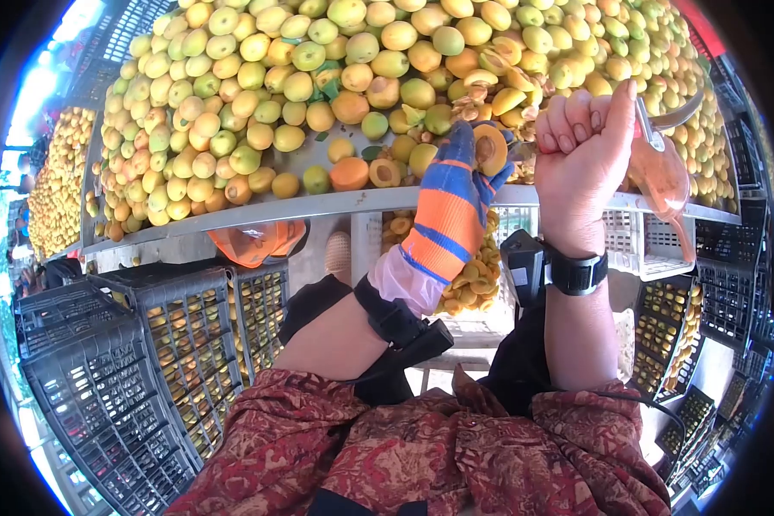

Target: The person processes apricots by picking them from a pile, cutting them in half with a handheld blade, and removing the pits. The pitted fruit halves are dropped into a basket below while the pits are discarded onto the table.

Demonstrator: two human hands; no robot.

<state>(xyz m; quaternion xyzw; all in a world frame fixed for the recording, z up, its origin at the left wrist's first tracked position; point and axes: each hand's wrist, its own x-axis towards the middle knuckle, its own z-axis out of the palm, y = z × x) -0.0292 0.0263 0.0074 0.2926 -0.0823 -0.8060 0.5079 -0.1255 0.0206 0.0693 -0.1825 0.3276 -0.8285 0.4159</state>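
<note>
My left hand [460,202], in an orange and blue striped glove, is closed around a halved apricot [490,149] with its cut face toward me. It is over the near edge of a metal table [353,203] heaped with whole apricots [224,129]. Bare and closed in a fist, fingernails facing me, my right hand [583,150] is raised over the same edge; what its curled fingers hold is hidden. A curved metal blade [681,112] shows right beside the thumb. Several cut apricots and loose pits [470,105] are in the heap just beyond my hands.
Below the table edge, apricot halves [473,284] fill a container between my arms. Black crates [189,361] of apricots are stacked at left, and more crates [662,331] are at right. An orange object [254,243] is under the edge. A pinkish-brown limp item [660,176] hangs at right.
</note>
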